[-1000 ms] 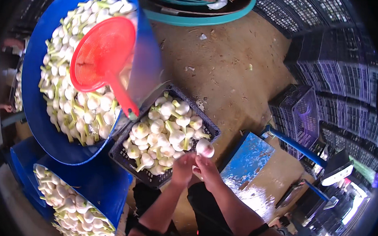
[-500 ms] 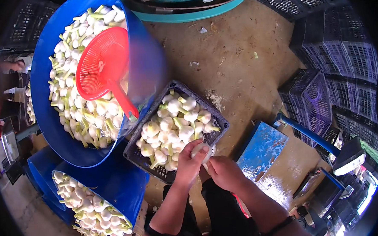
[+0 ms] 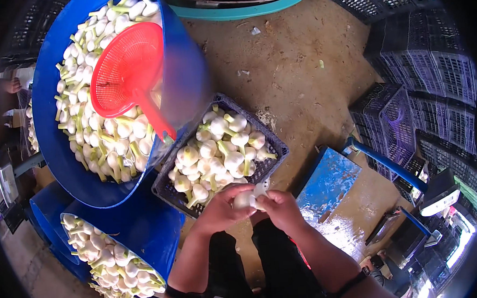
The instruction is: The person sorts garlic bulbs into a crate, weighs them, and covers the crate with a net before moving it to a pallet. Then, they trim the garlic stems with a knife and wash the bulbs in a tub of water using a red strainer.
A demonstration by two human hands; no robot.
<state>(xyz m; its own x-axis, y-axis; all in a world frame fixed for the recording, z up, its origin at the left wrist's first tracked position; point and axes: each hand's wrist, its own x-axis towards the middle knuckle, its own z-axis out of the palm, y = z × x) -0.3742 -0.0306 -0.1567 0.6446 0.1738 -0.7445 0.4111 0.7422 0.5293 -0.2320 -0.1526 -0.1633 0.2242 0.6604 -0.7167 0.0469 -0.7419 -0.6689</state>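
Observation:
My left hand [image 3: 218, 210] is wrapped round a white garlic bulb [image 3: 243, 199] at the near edge of the dark plastic crate. My right hand [image 3: 282, 210] is closed against the bulb's right side, thumb and fingers pinching a pale, loose piece of garlic skin [image 3: 261, 189] that stands up from it. Part of the bulb is hidden by my fingers. Directly beyond my hands, the crate [image 3: 272, 172] holds several garlic bulbs [image 3: 233, 160] with short green stems.
A big blue tub [image 3: 43, 105] full of garlic stands at the left, with a red strainer [image 3: 129, 68] on top. Nearer, another blue container [image 3: 145, 229] holds more garlic. A blue platform scale [image 3: 332, 179] and stacked dark crates [image 3: 393, 116] stand right. A person's hand [image 3: 14, 85] shows far left.
Both hands have come slightly nearer to me with the bulb. They have turned it, and a flap of skin now stands out between them. The view has shifted a little.

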